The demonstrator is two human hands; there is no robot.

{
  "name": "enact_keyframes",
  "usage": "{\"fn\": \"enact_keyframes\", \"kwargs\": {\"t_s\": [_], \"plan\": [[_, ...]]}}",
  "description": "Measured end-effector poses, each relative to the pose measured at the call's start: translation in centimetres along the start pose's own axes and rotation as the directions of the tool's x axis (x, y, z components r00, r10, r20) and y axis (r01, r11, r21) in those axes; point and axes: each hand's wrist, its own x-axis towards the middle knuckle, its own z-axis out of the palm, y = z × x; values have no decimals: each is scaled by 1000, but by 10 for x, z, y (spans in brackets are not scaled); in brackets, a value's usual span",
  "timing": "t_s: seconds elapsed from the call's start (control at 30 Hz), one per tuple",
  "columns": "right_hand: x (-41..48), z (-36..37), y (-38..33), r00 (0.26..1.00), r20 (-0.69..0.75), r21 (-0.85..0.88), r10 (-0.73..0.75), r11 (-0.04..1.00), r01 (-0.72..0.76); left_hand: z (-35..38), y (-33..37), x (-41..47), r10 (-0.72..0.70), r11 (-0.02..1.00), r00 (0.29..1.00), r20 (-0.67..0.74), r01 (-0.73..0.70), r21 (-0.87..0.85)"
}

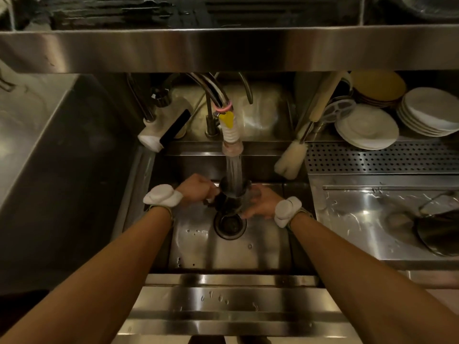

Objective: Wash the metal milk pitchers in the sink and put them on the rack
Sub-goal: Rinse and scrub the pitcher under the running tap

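Observation:
A dark metal milk pitcher (229, 198) is held upright over the drain (230, 225) of the steel sink (268, 247). Water streams from the tap's hose nozzle (232, 141) straight into its open top. My left hand (196, 188) grips the pitcher's handle on its left side. My right hand (260, 202) cups the pitcher's right wall, fingers wrapped around it. The perforated drying rack (382, 157) lies to the right of the sink, behind the draining board.
A bottle brush (290, 158) leans at the sink's back right corner. Stacked white plates (367, 130) and saucers (429, 112) sit beyond the rack. A dark pan lid (437, 234) rests on the wet draining board at right. A steel shelf edge (228, 48) overhangs the taps.

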Motion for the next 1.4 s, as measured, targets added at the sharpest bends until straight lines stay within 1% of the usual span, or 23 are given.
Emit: {"fn": "enact_keyframes", "kwargs": {"t_s": [0.1, 0.13, 0.2, 0.27, 0.4, 0.47, 0.53, 0.57, 0.63, 0.7, 0.73, 0.83, 0.87, 0.9, 1.0, 1.03, 1.07, 1.17, 1.2, 1.23, 1.3, 1.33, 1.4], "plan": [[2, 9, -3, 999, -3, 99, -33, 995, 33, 2, 1, 4, -14, 973, 997, 76, 31, -229], [5, 12, -3, 998, -29, 123, -51, 991, 54, 1, 2, 4, -13, 962, 995, 102, 40, -268], [8, 17, -7, 995, -81, 179, -66, 981, 79, -1, 4, 4, -1, 959, 994, 112, 33, -283], [12, 22, -8, 992, -106, 177, -72, 980, 90, -6, 2, 8, 24, 972, 997, 74, -6, -236], [11, 19, -4, 996, -83, 96, -34, 994, 43, -20, 1, 13, 53, 996, 998, 19, -52, -74], [15, 20, 0, 990, -143, 152, -8, 988, 30, -25, -2, 16, 108, 991, 993, -40, -105, 82], [17, 28, -5, 975, -220, 206, -27, 976, 74, -28, -7, 17, 132, 966, 988, -84, -109, 233], [20, 33, -8, 975, -217, 207, -56, 973, 102, -29, -9, 17, 130, 954, 987, -91, -100, 281], [23, 36, -13, 986, -126, 146, -110, 981, 128, -35, -14, 22, 127, 936, 987, -99, -87, 340], [21, 27, -11, 994, -40, 107, -107, 988, 110, -41, -18, 25, 117, 934, 985, -125, -66, 352], [22, 21, -5, 994, -40, 112, -101, 988, 105, -43, -20, 26, 117, 935, 983, -141, -61, 349], [25, 20, 3, 977, -189, 210, -98, 968, 138, -48, -26, 27, 104, 938, 983, -154, -46, 343], [23, 23, 0, 971, -213, 231, -106, 961, 156, -48, -26, 28, 101, 938, 984, -149, -45, 343], [22, 27, -3, 974, -192, 231, -124, 958, 167, -49, -25, 28, 95, 939, 985, -144, -40, 343], [17, 26, -3, 987, -34, 146, -156, 976, 159, -51, -22, 31, 108, 948, 983, -149, -56, 315], [15, 23, -1, 989, -21, 121, -149, 981, 151, -51, -20, 32, 121, 953, 981, -150, -73, 294], [14, 21, 2, 988, -34, 116, -152, 981, 155, -50, -19, 33, 135, 957, 980, -147, -91, 275], [16, 20, 3, 978, -168, 208, -123, 965, 157, -44, -15, 32, 151, 964, 981, -125, -118, 240], [17, 20, -1, 977, -172, 200, -128, 966, 162, -42, -13, 32, 155, 962, 981, -114, -123, 244], [17, 19, -6, 980, -151, 172, -127, 973, 152, -41, -11, 30, 159, 960, 982, -104, -129, 250], [17, 13, -11, 994, -55, 102, -98, 989, 103, -40, -7, 29, 171, 959, 981, -87, -146, 244], [17, 9, -11, 996, -39, 80, -75, 994, 78, -41, -6, 28, 174, 962, 981, -89, -150, 227], [15, 5, -10, 996, -82, 91, -20, 995, 27, -41, -5, 26, 170, 970, 982, -78, -153, 191]]}}
